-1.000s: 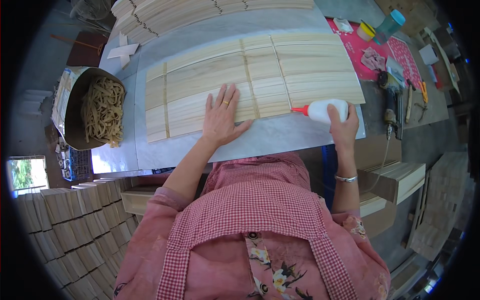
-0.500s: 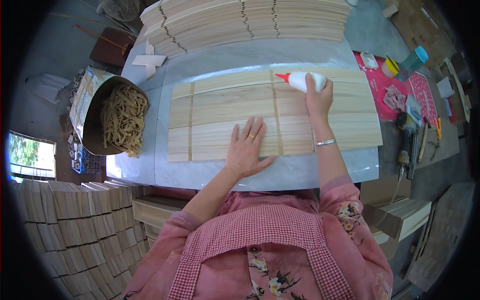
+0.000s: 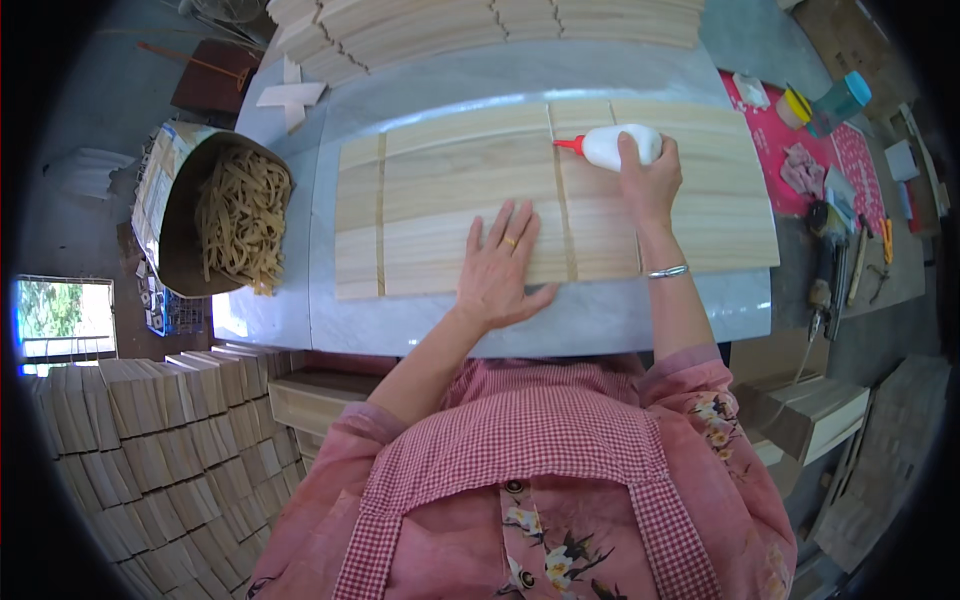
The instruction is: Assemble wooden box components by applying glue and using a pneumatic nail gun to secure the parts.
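Observation:
A pale wooden panel (image 3: 450, 165) with several narrow crosswise grooves lies flat on the table. My right hand (image 3: 655, 185) is wrapped round a white squeeze bottle (image 3: 605, 148), tilted almost level. Its red nozzle (image 3: 568, 146) points left, the tip at the middle groove (image 3: 564, 215). Beyond the tip, a thin whitish line runs in that groove to the panel's far edge. Left of the same groove, my left hand (image 3: 497, 265) rests on the near part of the panel, fingers spread, holding nothing. A ring and a bracelet show on my hands.
Stacked wooden panels (image 3: 430, 40) stand at the table's far side. A bin of curled strips (image 3: 240, 215) is at the left, near crossed wood pieces (image 3: 292, 95). To the right, a red mat (image 3: 765, 145) carries a cloth (image 3: 802, 170) and cups; tools lie nearby. Wood blocks (image 3: 170, 430) are piled lower left.
The bottle's nozzle has moved toward me along the middle groove, and a whitish line now shows behind it. The view has shifted, so the panel appears higher. My left hand still rests on it.

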`<control>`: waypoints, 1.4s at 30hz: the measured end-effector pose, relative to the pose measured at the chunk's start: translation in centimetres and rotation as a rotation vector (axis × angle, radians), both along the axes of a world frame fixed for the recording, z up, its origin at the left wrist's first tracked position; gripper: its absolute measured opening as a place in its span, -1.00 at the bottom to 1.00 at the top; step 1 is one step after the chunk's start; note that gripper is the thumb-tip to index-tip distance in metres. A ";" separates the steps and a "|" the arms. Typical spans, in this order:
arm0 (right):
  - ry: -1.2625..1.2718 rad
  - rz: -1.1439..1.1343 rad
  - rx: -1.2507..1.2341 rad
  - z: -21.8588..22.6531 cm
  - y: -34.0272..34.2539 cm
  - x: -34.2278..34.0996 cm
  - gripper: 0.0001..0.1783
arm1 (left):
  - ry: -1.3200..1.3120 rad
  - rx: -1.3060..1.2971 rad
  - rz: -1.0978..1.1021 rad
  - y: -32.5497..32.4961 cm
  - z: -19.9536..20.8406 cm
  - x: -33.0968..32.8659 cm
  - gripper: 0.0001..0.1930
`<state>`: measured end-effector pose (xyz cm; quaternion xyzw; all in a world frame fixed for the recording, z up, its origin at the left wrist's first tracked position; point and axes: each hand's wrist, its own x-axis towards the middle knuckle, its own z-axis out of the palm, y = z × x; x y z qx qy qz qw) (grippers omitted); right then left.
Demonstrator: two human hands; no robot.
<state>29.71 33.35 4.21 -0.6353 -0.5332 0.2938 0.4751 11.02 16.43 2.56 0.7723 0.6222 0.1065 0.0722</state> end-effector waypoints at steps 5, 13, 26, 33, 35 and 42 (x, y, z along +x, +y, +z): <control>-0.057 0.038 0.007 0.2 -6.2 2.9 -0.44 | 0.022 0.055 -0.013 0.1 -1.0 -0.2 -0.03; -0.080 0.105 -0.034 2.0 -14.6 6.4 -0.52 | 0.031 0.091 -0.013 0.3 -1.2 -0.1 -0.04; 0.379 0.223 -0.201 4.2 -11.8 4.0 -0.58 | -0.244 0.124 -0.001 0.6 -0.6 -5.6 -0.24; 0.421 0.353 -0.095 3.5 -7.0 -10.2 -0.54 | 0.010 0.125 0.425 2.8 -0.2 -22.6 -0.37; 0.403 0.386 -0.083 2.3 -5.0 -14.1 -0.53 | 0.026 0.134 0.462 3.3 -1.0 -24.5 -0.39; 0.180 0.380 -0.010 -1.0 -0.5 -22.8 -0.37 | -0.032 0.174 0.524 4.5 -2.8 -25.4 -0.47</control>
